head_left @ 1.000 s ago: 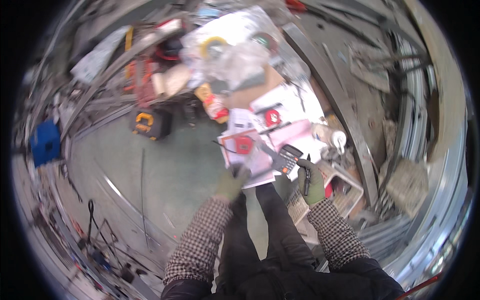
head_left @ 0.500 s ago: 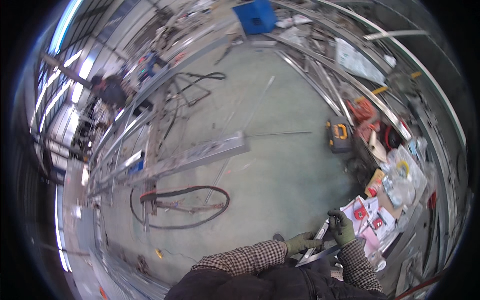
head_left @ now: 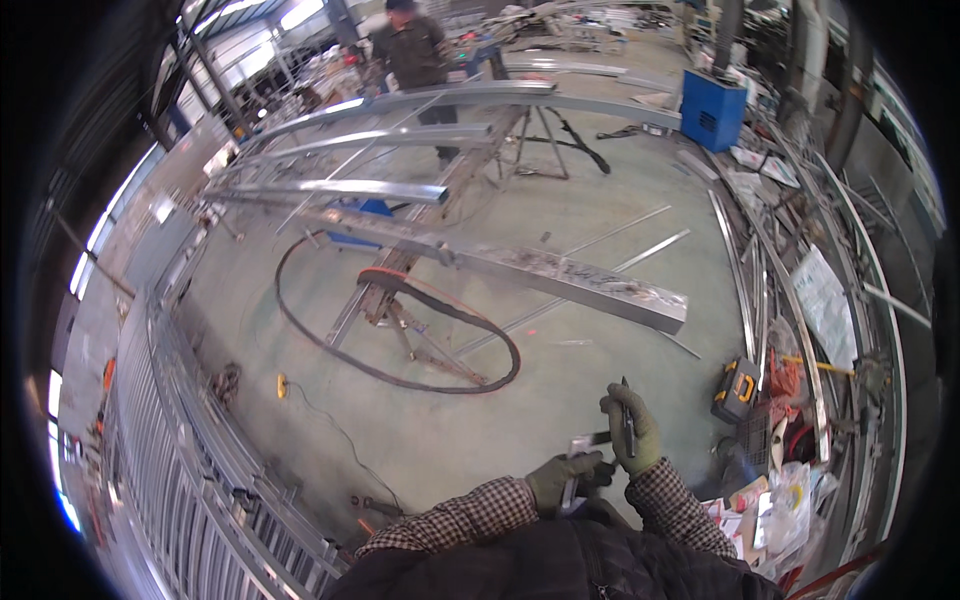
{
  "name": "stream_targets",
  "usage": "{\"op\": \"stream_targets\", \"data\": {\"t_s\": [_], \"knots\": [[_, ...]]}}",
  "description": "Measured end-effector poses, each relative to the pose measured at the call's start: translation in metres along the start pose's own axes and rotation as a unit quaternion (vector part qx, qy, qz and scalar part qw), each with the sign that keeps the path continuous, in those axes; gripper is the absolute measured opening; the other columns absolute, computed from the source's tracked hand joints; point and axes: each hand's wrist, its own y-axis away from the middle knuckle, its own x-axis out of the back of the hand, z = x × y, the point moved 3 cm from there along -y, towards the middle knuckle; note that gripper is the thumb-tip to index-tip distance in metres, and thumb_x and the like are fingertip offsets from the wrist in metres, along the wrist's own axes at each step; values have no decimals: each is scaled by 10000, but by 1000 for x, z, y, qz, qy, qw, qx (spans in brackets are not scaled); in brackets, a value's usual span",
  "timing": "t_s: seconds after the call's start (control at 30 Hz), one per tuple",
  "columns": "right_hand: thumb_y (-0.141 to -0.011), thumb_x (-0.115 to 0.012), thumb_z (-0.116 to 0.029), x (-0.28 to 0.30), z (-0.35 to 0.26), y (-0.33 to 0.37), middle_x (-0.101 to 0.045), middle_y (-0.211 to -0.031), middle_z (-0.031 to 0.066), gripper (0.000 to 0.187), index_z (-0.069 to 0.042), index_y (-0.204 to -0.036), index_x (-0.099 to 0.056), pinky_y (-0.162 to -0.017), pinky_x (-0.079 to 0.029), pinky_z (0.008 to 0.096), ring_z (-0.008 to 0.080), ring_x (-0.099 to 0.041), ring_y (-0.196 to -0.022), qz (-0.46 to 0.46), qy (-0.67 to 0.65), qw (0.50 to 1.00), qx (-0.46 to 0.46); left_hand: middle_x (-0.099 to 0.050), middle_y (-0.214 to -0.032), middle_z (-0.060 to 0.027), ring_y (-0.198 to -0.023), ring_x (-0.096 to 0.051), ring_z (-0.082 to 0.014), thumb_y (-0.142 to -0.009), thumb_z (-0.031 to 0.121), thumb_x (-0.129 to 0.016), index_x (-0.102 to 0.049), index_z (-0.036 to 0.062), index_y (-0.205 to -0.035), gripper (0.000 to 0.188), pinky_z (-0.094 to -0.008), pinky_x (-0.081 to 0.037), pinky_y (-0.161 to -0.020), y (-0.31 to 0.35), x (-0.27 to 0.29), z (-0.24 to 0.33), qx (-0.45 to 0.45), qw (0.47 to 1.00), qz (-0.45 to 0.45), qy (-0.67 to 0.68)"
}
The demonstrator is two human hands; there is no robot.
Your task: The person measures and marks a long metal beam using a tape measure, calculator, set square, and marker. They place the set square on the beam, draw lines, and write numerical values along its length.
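My left hand (head_left: 560, 480), in a green work glove, is closed around an L-shaped metal square (head_left: 581, 446) in front of my body. One arm of the square points toward my other hand. My right hand (head_left: 642, 432), gloved alike, is raised just to the right with its fingers wrapped round a slim dark marker (head_left: 628, 436), which stands roughly upright. Ahead of both hands lies a long rectangular metal beam (head_left: 560, 275) on a trestle, its end face toward the right. A looped black cable (head_left: 400, 386) hangs around the trestle's near end.
Long metal profiles (head_left: 190, 470) are stacked at the left. A yellow tool with a cord (head_left: 282, 386) lies on the floor. At the right are a black-and-yellow toolbox (head_left: 735, 388), plastic bags (head_left: 790, 505) and scrap lengths. A person (head_left: 410, 50) stands beyond the profiles; a blue cabinet (head_left: 712, 110) stands far right.
My view has swung to the left, bringing the beam and stacked profiles nearer the middle. Both hands still hold the square and the marker; the right one is raised further forward.
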Motion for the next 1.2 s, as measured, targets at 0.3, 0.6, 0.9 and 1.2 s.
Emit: {"op": "stream_targets", "data": {"t_s": [0.3, 0.6, 0.9, 1.2], "knots": [[-974, -799, -186, -187, -23, -54, -828, -1196, 154, 551, -191, -1516, -698, -935, -648, 502, 373, -817, -1073, -387, 117, 904, 141, -790, -1153, -88, -1022, -762, -214, -1193, 566, -653, -669, 69, -1521, 596, -381, -630, -856, 103, 101, 40, -230, 933, 228, 155], [-932, -752, -52, -408, -92, -46, -786, -1372, 165, 791, -161, -1693, -565, -949, -628, 522, 410, -771, -1087, -435, 16, 844, 313, -814, -1131, -74, -835, -790, -167, -1192, 478, -685, -712, 47, -1466, 511, -305, -558, -657, 228, 202, 57, -435, 805, 302, 266], [-899, -689, 40, -598, -169, -40, -728, -1452, 280, 943, -169, -1785, -445, -986, -631, 587, 503, -753, -1149, -526, 24, 818, 231, -836, -1261, -89, -926, -810, -177, -1180, 515, -704, -704, 36, -1488, 569, -306, -556, -666, 373, 326, 126, -421, 795, 312, 305], [-894, -638, 5, -779, -192, -68, -717, -1546, 225, 812, -216, -1674, -604, -1063, -635, 558, 485, -755, -1230, -537, -45, 812, 223, -840, -1189, -100, -917, -797, -163, -1149, 368, -789, -685, 18, -1530, 527, -281, -586, -670, 457, 474, 196, -404, 821, 339, 219]]}}
